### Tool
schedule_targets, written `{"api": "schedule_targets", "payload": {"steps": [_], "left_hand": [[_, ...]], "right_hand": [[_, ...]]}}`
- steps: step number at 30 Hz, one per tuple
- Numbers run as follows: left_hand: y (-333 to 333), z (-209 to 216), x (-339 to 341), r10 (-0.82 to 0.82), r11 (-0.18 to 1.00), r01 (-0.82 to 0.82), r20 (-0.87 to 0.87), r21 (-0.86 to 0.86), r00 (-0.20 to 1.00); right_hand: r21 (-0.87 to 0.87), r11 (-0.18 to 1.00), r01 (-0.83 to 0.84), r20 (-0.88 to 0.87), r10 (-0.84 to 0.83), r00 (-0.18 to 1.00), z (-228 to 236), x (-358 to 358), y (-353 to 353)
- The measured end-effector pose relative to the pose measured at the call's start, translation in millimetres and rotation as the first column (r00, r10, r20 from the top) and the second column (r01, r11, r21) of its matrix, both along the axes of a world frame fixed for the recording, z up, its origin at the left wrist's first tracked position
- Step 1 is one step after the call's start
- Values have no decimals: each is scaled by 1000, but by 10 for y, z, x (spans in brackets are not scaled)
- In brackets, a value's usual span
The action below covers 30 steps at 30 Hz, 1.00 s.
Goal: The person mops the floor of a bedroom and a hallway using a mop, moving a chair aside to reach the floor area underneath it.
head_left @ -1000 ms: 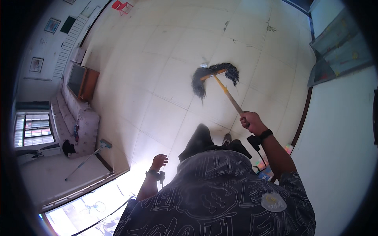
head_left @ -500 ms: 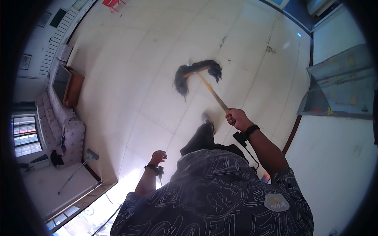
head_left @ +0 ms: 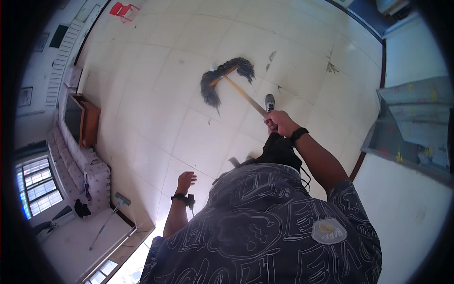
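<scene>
While the left hand (head_left: 185, 180) hangs open and empty, right hand (head_left: 280, 122) clenched around the mop handle (head_left: 245, 96).

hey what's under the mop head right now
The dark stringy mop head lies spread on pale floor tiles. Whatever sits directly beneath its strands is covered. The right hand grips the wooden handle; the left hand hangs free.

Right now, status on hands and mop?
Right hand shut on mop handle. Left hand open, empty. Mop head on tile floor. Nothing blocking.
</scene>
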State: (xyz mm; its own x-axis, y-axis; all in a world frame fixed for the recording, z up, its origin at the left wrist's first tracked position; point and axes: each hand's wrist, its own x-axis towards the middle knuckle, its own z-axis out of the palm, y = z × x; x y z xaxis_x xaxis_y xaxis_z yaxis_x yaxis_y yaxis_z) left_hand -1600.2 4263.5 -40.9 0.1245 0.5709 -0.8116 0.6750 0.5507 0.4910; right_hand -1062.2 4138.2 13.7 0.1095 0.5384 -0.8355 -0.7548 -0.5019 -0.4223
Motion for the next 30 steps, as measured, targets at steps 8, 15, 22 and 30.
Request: {"api": "schedule_targets", "payload": {"steps": [8, 15, 22, 30], "left_hand": [[685, 203, 845, 245, 939, -282, -193, -196, 950], [1698, 411, 2374, 327, 941, -322, 29, -106, 945], [2720, 151, 3525, 232, 943, -211, 57, -258, 971], [5099, 163, 4926, 426, 903, -403, 198, -148, 883]], "right_hand": [[73, 941, -331, 109, 322, 940, -78, 2074, 1530], [-52, 854, -517, 187, 517, 835, 194, 3836, 2921], [-125, 705, -698, 373, 686, 625, 260, 5314, 3991], [-416, 514, -750, 520, 811, 267, 809, 6181, 5384]]}}
